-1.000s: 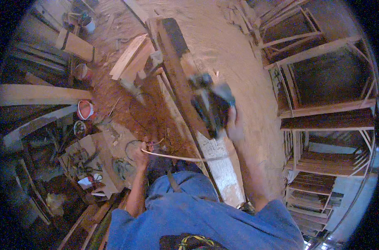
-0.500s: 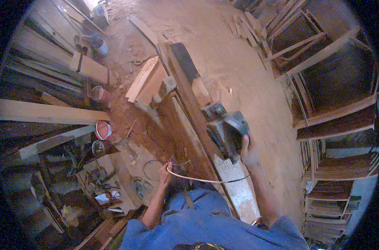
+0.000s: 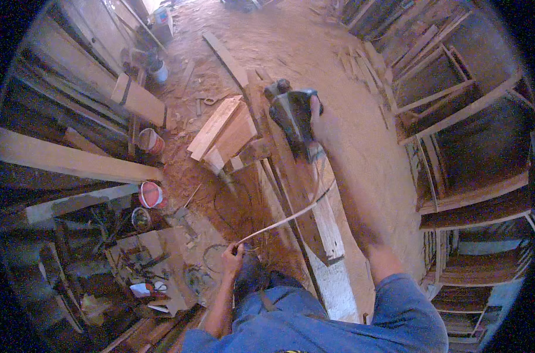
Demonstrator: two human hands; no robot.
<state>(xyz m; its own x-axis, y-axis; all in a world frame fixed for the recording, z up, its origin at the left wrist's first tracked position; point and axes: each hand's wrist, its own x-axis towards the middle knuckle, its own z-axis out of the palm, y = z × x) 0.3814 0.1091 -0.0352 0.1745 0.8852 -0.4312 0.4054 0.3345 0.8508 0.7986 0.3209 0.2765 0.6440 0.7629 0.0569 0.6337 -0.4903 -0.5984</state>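
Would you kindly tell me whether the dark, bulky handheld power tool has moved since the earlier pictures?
Yes: the power tool has moved forward, away from the person, now roughly level with the pale stacked wooden boards.

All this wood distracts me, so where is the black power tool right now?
In the head view, the black power tool is slightly right of centre in the upper half, on the long wooden beam, with the right hand gripping it.
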